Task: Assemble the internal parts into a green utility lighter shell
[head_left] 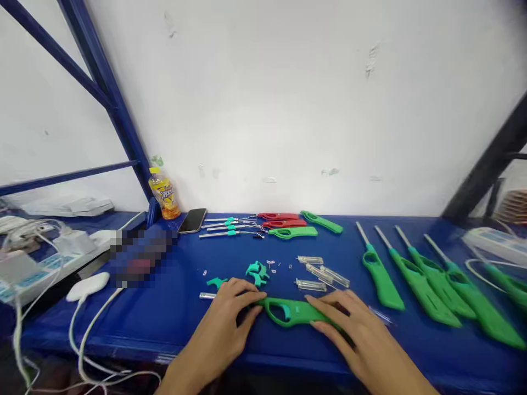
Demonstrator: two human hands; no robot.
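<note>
A green utility lighter (302, 311) lies crosswise near the table's front edge, a teal trigger in its loop. My left hand (230, 315) pinches its front end between thumb and fingers. At the handle's rear end, my right hand (346, 312) grips with fingers and thumb. A metal tube (207, 295) shows just left of my left hand; whether it joins the lighter is hidden. Loose teal triggers (257, 272) lie beyond the lighter. Several clear fuel tanks (310, 285) rest beyond my right hand, and tiny clear parts (270, 263) are scattered nearby.
Green lighters with metal tubes (424, 285) line the right side. Toward the wall lie red handles (284, 224), green shells (292, 233) and wired tubes (220, 227). A phone (192, 220), a drink bottle (164, 195), white cables (84, 323) and a power strip (45, 271) occupy the left.
</note>
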